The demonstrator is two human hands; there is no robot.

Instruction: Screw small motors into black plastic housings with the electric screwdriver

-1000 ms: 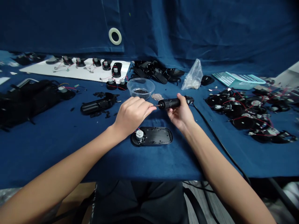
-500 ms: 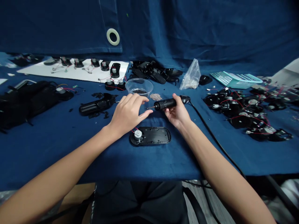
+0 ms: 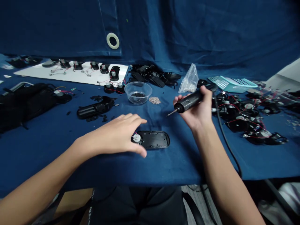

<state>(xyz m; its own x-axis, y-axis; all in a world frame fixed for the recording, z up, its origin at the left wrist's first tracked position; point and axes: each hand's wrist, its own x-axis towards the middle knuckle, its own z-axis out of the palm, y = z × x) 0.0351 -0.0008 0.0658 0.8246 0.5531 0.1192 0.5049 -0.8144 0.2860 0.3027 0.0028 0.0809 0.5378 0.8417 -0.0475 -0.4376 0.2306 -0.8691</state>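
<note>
My right hand [image 3: 199,109] grips a black electric screwdriver [image 3: 190,102], its thin bit pointing down and to the left, clear of the table. A cord runs from the tool's back end. My left hand [image 3: 119,134] is open, thumb and fingers apart, around the left end of a black oblong housing [image 3: 156,139]; whether it touches cannot be told. The housing lies flat with its inside up. A round silver motor [image 3: 136,137] with a red wire sits at its left end, partly covered by my hand.
Behind stand a clear bowl [image 3: 138,92] of small dark screws and a pile of silver screws [image 3: 155,100]. A plastic bag [image 3: 189,79], a teal basket [image 3: 235,83] and wired motor parts [image 3: 243,122] are at right. Black parts [image 3: 96,107] lie left, before a white board [image 3: 77,75].
My right hand has moved right and towards me with the screwdriver, its bit now tilted down. My left hand has left the bit area and come down to the housing, fingers spread.
</note>
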